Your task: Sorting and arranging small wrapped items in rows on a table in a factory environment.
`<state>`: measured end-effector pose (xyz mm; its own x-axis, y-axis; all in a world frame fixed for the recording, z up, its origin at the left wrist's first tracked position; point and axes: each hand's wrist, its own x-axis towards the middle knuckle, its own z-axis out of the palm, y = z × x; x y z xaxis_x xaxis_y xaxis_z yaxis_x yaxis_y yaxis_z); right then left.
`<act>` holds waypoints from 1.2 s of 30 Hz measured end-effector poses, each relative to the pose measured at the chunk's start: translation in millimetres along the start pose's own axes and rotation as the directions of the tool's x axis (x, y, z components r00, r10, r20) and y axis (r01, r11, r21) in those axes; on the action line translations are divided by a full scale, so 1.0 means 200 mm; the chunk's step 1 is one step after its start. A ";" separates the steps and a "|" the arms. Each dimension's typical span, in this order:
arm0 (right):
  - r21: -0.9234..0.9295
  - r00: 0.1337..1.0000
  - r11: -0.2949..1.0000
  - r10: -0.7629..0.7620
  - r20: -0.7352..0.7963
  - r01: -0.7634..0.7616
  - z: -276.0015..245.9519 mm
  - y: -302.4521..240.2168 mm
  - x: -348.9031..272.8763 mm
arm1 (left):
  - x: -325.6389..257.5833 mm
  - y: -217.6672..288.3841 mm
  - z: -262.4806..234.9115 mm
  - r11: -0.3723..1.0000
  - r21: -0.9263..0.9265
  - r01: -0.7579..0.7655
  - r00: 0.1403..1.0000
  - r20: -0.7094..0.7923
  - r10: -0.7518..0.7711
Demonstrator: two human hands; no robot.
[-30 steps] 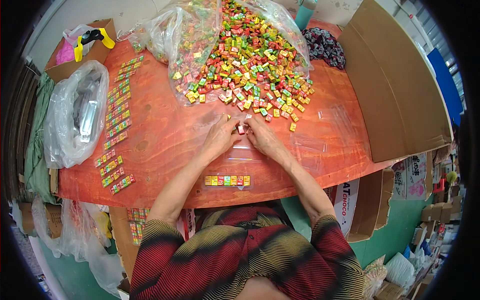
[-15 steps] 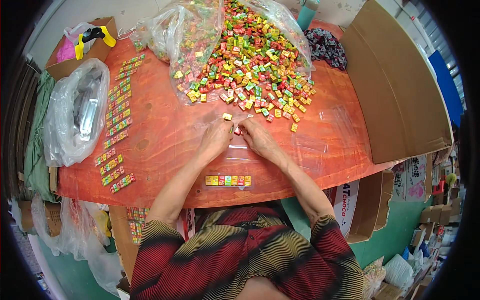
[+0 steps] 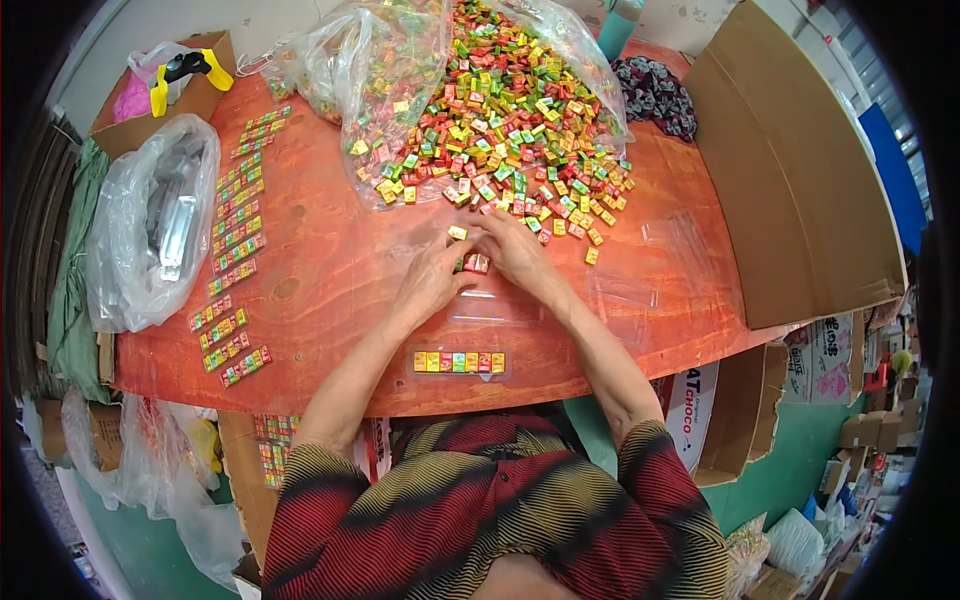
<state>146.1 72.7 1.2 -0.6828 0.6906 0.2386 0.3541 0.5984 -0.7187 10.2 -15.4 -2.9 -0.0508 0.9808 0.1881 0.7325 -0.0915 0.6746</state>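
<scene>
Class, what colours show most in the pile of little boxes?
Red, yellow and green; the pile shows best in the head view.

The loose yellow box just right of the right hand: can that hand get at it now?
Probably yes: the yellow box lies near the right hand, and the tabletop between them looks free.

Looks steeply down from head height, above and behind the left hand and right hand; faces forward across the red table beneath them; sits fairly near, with a wide fisheye sweep reaching well past both hands.
</scene>
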 end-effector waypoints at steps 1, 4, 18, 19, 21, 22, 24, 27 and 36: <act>-0.052 0.998 0.997 -0.059 0.023 0.060 0.02 0.01 0.03 | 0.00 0.00 0.01 1.000 0.001 -0.004 1.000 0.003 0.004; -0.154 0.987 0.978 -0.123 0.102 0.138 0.06 0.04 0.11 | 0.01 -0.01 0.04 0.998 0.057 -0.010 1.000 0.011 0.009; -0.265 0.999 0.963 -0.036 0.015 0.038 0.08 0.07 0.01 | 0.00 -0.03 0.00 0.980 0.120 0.157 0.987 -0.036 -0.154; -0.265 0.999 0.964 -0.034 0.011 0.036 0.10 0.07 0.01 | 0.01 -0.04 0.00 0.981 0.121 0.154 0.988 -0.033 -0.151; -0.267 0.997 0.962 -0.071 -0.039 0.059 0.15 0.07 0.00 | 0.01 -0.05 0.00 0.978 0.105 0.180 0.983 0.010 -0.182; -0.267 0.997 0.962 -0.071 -0.039 0.058 0.15 0.06 -0.02 | 0.01 -0.05 -0.01 0.978 0.106 0.180 0.983 0.011 -0.182; -0.401 0.988 0.906 -0.153 -0.013 0.135 0.15 0.03 -0.05 | 0.01 -0.07 -0.02 0.973 0.107 0.206 0.978 0.018 -0.209; -0.320 0.992 0.940 -0.129 -0.001 0.122 0.06 -0.03 -0.12 | -0.01 -0.10 -0.02 0.991 0.068 0.115 0.993 -0.013 -0.114; -0.198 0.995 0.980 0.017 0.095 0.002 0.04 0.01 -0.14 | 0.05 -0.01 0.00 0.997 0.020 0.079 0.989 0.121 -0.081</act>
<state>160.7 51.8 -12.3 -0.7339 0.6594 0.1633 0.4727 0.6683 -0.5744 7.6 -4.8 -3.0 -0.0276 0.9986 0.0451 0.7395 -0.0100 0.6730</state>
